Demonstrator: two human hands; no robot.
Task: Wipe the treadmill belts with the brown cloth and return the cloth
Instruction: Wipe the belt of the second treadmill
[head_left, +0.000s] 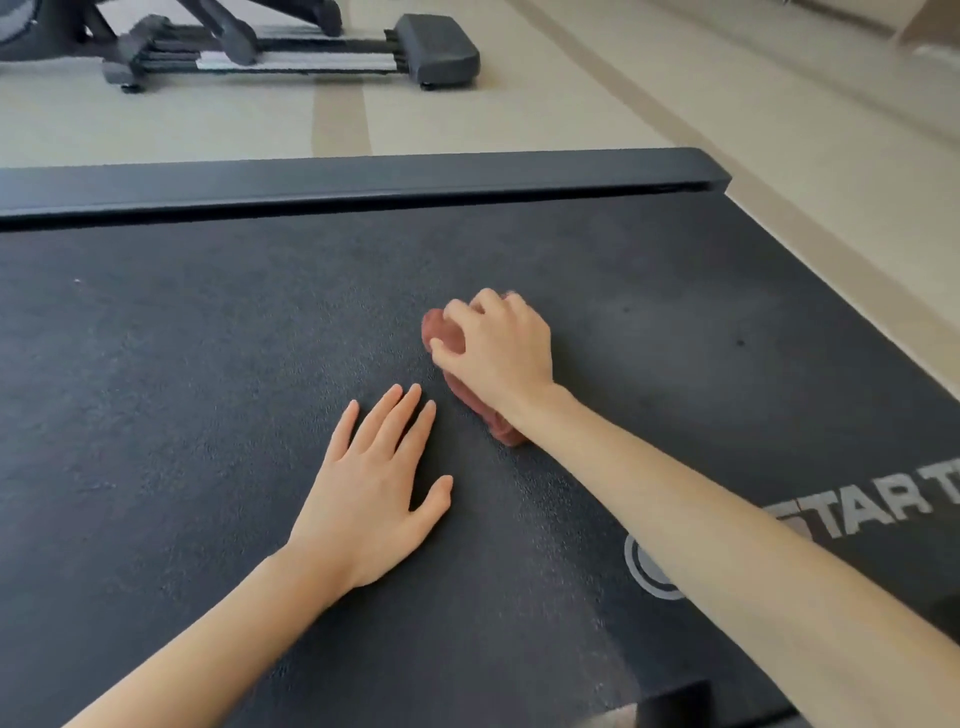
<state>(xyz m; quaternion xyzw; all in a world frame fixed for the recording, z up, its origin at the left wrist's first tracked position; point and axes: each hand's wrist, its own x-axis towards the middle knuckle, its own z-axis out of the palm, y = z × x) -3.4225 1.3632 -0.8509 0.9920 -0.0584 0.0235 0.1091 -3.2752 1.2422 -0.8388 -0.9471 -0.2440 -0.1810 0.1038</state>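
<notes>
Mid-frame on belt (208, 364) | right hand (498, 353) grips cloth (441, 332), bunched beneath palm | left hand (374, 488) flat, fingers straight, lower left of it

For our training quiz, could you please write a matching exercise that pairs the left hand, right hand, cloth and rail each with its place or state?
Column one:
1. left hand
2. right hand
3. cloth
4. rail

Column two:
A. bunched under a hand
B. flat on the belt, fingers straight
C. along the belt's far edge
D. curled round the cloth

Pairs: 1-B, 2-D, 3-A, 4-C.
</notes>
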